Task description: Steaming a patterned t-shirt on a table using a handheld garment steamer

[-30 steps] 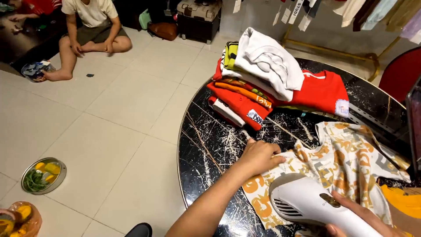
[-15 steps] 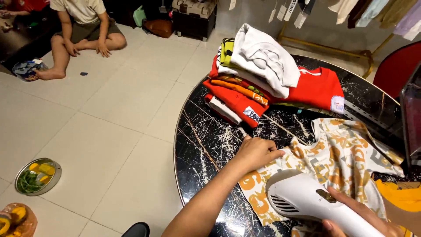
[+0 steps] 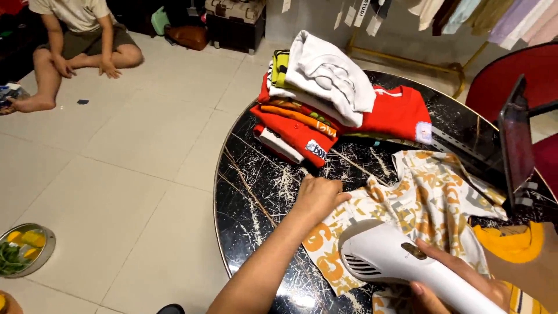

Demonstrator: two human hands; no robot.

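A white garment with orange and grey print (image 3: 427, 200) lies spread on a round black marble table (image 3: 261, 186). My left hand (image 3: 318, 196) grips the garment's left edge and holds it down. My right hand (image 3: 459, 280) holds a white handheld steamer (image 3: 401, 264) with its vented head over the garment's lower part. A pile of folded clothes, mostly red and orange with a white piece on top (image 3: 331, 96), sits at the table's far side.
A dark tablet on a stand (image 3: 516, 145) is at the table's right. An orange cloth (image 3: 511, 241) lies by it. A person sits on the tiled floor (image 3: 81, 40) at top left. A metal bowl of food (image 3: 23, 250) rests on the floor. Clothes hang on a rail (image 3: 465, 11).
My view has shifted slightly closer to the table. My left hand stays on the garment's edge and the steamer stays over its lower part.
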